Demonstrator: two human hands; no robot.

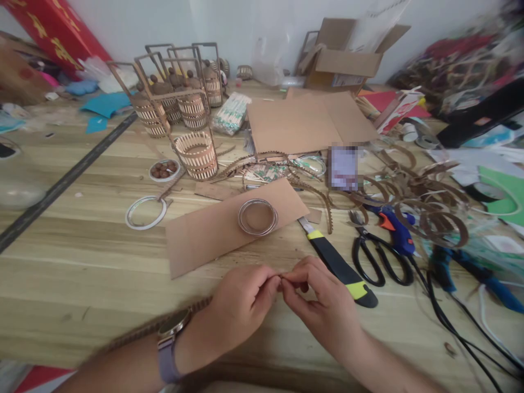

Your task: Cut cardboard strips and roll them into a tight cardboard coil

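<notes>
The left hand (pixel 245 297) and right hand (pixel 323 300) met near the front of the table (pixel 94 295), fingertips almost touching. Each had thumb and forefinger closed in a pinch on a tiny brown piece (pixel 280 276), which lay between the two sets of fingertips, too small and too covered to make out. The right hand's other fingers were loosely curled; the left's were folded and mostly hidden.

A notched strip (pixel 139 333) ran along the far side of the left forearm; whether it reached the fingers could not be told.

Just beyond the hands lay a slanted cardboard piece (pixel 200 240) with thin rings (pixel 239 218) on it. The cutter (pixel 331 262) lay just beyond the right hand, its blade by the cardboard's right end. Scissors (pixel 362 231) and a glue gun (pixel 403 237) lay farther right. An open basket (pixel 199 155) stood beyond the cardboard, beside a bowl (pixel 152 173) of brown balls.
</notes>
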